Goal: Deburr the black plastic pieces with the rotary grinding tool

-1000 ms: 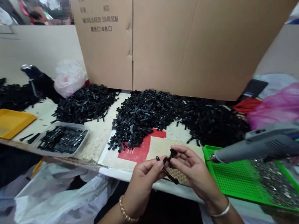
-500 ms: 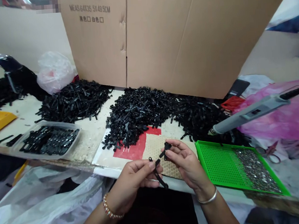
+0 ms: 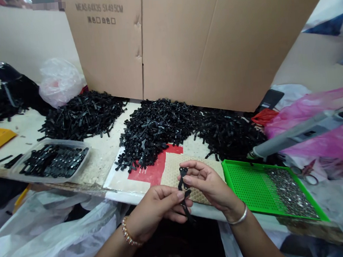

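Note:
Between its thumb and fingers, my left hand (image 3: 162,203) pinches a long black strip (image 3: 186,207) that hangs downward. A small black forked piece (image 3: 183,176) is in the grip of my right hand (image 3: 212,184), just above the strip. The two parts are very close; whether they touch is hard to tell. Both hands are over the table's front edge, in front of a honeycomb-textured pad (image 3: 174,167). A large heap of black pieces (image 3: 156,125) lies behind the pad, partly on a red and white sheet (image 3: 145,173).
A clear tub (image 3: 85,160) of black strips stands left, a second heap (image 3: 82,115) behind it. To the right are a green tray (image 3: 243,186) with small metal parts, a grey electric screwdriver (image 3: 295,133) and another black heap (image 3: 227,132). Cardboard (image 3: 197,44) rises behind.
My right hand has brought the forked piece leftward, above the strip. My left hand has moved slightly right, and the strip hangs more steeply. The whole view has shifted a little.

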`<control>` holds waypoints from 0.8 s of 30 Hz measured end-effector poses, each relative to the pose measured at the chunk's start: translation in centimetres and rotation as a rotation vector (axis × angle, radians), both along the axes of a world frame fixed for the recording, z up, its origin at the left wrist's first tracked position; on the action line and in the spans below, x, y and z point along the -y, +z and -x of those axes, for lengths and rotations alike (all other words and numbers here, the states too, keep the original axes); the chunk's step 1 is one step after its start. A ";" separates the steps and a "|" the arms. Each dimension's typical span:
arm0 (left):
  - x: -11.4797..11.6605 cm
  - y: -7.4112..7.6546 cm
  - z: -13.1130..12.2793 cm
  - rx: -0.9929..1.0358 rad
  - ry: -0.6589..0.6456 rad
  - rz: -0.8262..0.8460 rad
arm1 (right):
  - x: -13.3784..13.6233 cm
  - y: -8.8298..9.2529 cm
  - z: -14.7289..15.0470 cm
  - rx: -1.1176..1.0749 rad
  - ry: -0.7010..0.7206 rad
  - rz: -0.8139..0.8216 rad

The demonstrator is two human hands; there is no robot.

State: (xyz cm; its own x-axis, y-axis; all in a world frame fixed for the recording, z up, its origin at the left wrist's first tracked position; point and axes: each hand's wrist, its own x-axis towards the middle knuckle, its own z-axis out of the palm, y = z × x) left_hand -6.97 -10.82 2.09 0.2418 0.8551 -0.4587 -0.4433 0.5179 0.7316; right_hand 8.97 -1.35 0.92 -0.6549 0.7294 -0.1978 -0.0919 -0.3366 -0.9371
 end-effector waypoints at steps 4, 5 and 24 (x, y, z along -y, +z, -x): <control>-0.1 -0.1 0.1 -0.010 0.003 -0.002 | -0.2 0.2 0.1 -0.043 0.047 0.062; -0.1 -0.1 0.1 -0.013 0.004 -0.006 | -0.2 0.2 0.1 -0.052 0.058 0.070; -0.5 -0.1 -0.3 -0.011 0.077 0.004 | -0.1 -0.3 -0.6 0.009 -0.010 -0.129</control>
State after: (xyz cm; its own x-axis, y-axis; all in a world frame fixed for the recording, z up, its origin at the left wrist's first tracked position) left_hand -6.65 -10.28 2.02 0.1701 0.8690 -0.4646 -0.4739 0.4855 0.7346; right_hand 9.57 -1.28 0.63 -0.6463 0.7555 -0.1075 -0.0861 -0.2122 -0.9734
